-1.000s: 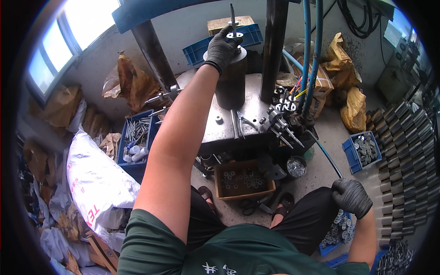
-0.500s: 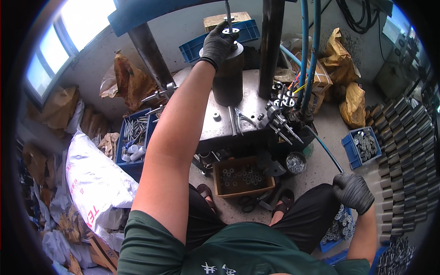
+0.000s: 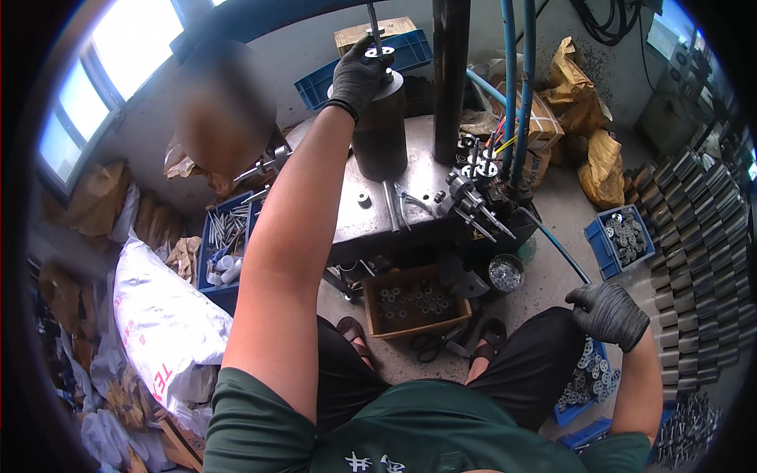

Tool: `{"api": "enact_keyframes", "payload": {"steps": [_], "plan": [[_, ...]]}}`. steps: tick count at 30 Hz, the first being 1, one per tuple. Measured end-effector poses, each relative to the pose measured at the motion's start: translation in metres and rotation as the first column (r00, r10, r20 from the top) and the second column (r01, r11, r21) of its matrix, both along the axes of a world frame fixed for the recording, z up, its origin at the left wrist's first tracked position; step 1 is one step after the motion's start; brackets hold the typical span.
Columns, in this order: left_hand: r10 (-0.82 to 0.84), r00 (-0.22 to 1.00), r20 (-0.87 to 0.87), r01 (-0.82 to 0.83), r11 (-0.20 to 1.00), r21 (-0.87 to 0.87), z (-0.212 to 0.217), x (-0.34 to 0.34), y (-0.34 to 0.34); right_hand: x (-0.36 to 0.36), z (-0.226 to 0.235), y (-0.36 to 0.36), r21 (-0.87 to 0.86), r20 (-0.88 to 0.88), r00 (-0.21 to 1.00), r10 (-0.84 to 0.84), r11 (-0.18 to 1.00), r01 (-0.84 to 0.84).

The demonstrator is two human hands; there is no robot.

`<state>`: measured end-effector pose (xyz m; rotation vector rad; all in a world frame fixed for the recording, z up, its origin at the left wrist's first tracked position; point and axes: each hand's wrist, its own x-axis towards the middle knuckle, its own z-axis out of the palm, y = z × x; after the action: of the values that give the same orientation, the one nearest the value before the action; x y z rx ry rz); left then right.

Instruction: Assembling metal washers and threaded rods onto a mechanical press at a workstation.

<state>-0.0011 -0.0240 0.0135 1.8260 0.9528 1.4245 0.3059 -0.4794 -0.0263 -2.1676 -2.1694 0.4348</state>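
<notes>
My left hand (image 3: 355, 81), in a dark glove, reaches up to the press. Its fingers close round the edge of a small metal disc with holes (image 3: 379, 52), which sits beneath a thin vertical rod (image 3: 374, 20). Below the hand a thick dark steel cylinder (image 3: 380, 142) with a lighter flat top stands on the metal press table (image 3: 355, 217). Low on the right, my gloved right hand (image 3: 611, 315) is closed at the end of a long blue lever (image 3: 556, 248). Its fingertips are partly hidden.
On the table lie a short tube (image 3: 391, 206), pliers (image 3: 414, 202) and a small ring (image 3: 363, 200). Shafts with discs (image 3: 471, 201) lie at its right edge. A cardboard box (image 3: 414, 325) stands below. Blue hoses (image 3: 509, 87) hang right; a blue crate (image 3: 219, 276) stands left.
The whole view has shifted slightly left and up. Both hands keep their places, the left at the disc and the right at the lever's end.
</notes>
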Motion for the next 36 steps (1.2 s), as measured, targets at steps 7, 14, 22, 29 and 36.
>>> {"api": "enact_keyframes", "payload": {"steps": [7,14,22,29,36], "plan": [[-0.132,0.979,0.157,0.150,0.983,-0.108,0.003,0.000,-0.012,0.003,0.030,0.041,0.609,-0.095,0.995,-0.007,0.791,0.064],[-0.181,0.969,0.169,0.200,0.974,-0.108,0.000,-0.007,-0.007,0.043,0.069,0.168,0.904,-0.127,0.988,0.090,0.420,0.078],[-0.113,0.989,0.098,0.123,0.986,-0.113,0.000,-0.007,-0.005,0.044,0.058,0.134,0.690,-0.216,0.974,-0.074,0.694,0.206],[0.067,0.993,-0.099,-0.063,0.997,0.037,-0.001,-0.010,0.003,-0.003,0.001,0.006,-0.028,-0.012,0.998,0.059,0.998,-0.059],[0.083,0.990,-0.114,-0.072,0.992,0.099,-0.005,-0.007,0.011,-0.004,-0.001,-0.001,-0.019,-0.048,0.999,-0.025,1.000,0.024]]}}
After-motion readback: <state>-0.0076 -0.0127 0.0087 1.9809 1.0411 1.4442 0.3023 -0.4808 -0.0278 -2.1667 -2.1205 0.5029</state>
